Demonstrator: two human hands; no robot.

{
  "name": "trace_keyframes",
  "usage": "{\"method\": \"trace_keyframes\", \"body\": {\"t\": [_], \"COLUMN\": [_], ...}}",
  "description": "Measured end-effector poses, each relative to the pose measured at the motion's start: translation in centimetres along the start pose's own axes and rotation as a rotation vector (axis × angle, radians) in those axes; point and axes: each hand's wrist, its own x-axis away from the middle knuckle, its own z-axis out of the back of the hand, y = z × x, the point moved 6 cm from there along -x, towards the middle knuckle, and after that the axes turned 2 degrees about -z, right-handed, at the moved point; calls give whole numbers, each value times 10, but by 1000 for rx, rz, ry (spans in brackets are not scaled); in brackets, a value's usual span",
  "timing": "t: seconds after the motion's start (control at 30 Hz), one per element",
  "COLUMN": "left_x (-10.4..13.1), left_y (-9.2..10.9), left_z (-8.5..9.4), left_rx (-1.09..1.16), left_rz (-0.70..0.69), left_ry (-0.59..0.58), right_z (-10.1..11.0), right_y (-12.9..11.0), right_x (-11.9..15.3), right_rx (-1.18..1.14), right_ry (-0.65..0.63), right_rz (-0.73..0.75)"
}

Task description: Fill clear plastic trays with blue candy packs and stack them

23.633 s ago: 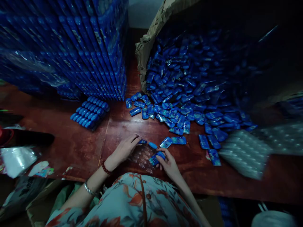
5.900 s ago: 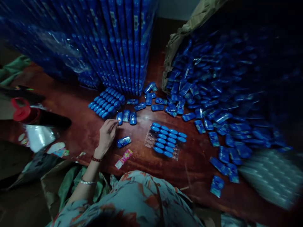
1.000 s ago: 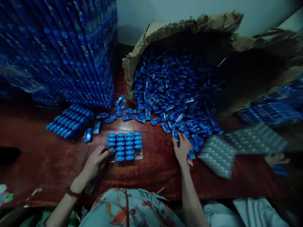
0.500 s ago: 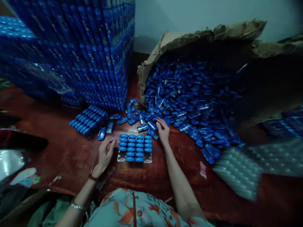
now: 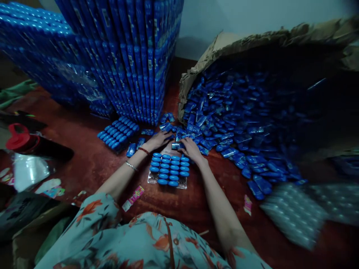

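Note:
A clear tray of blue oval pieces [image 5: 169, 169] lies in front of me, with no blue pieces at its two near corners. Beyond its far edge my left hand [image 5: 159, 139] reaches over loose blue packets, its fingertips among them. My right hand [image 5: 191, 148] is at the tray's far right, fingers bent at a small blue packet [image 5: 176, 146]; whether it grips the packet is unclear. A second filled tray [image 5: 118, 133] sits to the left. More packets [image 5: 230, 138] spill from a torn cardboard box [image 5: 193, 71] at the right.
Tall stacks of blue packs [image 5: 140, 63] stand at the back left. A dark bottle with a red lid [image 5: 21, 138] lies at the left. Empty clear trays [image 5: 294, 213] are at the right. Pink wrappers [image 5: 133, 198] lie on the red-brown table [image 5: 92, 160].
My left hand has moved from the tray's left side to the packets beyond it. My right hand has shifted slightly toward the tray's far edge. The view has turned left.

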Motion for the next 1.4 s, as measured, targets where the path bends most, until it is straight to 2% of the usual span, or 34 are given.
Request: {"method": "trace_keyframes", "body": {"t": [0.07, 0.13, 0.2, 0.27, 0.33, 0.37, 0.47, 0.53, 0.6, 0.7, 0.77, 0.83, 0.93, 1.07, 1.23, 1.4], "left_x": [18, 50, 93, 140, 180, 195, 223, 224, 216, 201, 196, 194, 194, 192, 178, 161], "left_y": [-7, -13, -11, 1, 21, 32, 56, 67, 73, 78, 80, 82, 85, 85, 89, 89], "left_z": [8, 25, 44, 57, 59, 56, 37, 26, 21, 22, 24, 23, 17, 13, 17, 25], "left_rx": [92, 152, 163, 170, 206, 240, 341, 353, 319, 223, 144, 71, 13, -15, -89, -51], "left_rz": [13, 95, 207, 306, 379, 409, 519, 539, 482, 344, 263, 181, 69, 6, -61, -83], "left_ry": [74, 215, 378, 481, 499, 486, 476, 537, 612, 675, 664, 591, 450, 366, 215, 14], "right_z": [-2, 1, 10, 20, 26, 27, 24, 19, 19, 19, 17, 15, 12, 13, 21, 20], "right_y": [6, 13, 24, 33, 30, 23, -3, -16, -24, -35, -39, -40, -40, -42, -56, -79], "right_x": [6, 19, 41, 73, 106, 121, 157, 169, 171, 168, 167, 168, 171, 169, 160, 149], "right_rx": [-18, -87, -300, -610, -830, -868, -798, -690, -577, -458, -428, -399, -293, -105, 124, 241], "right_ry": [31, 111, 264, 392, 352, 276, 32, 28, 148, 327, 379, 391, 323, 153, 29, -111], "right_rz": [-34, -87, -180, -271, -283, -259, -231, -249, -227, -92, 5, 70, 130, 174, 218, 140]}}
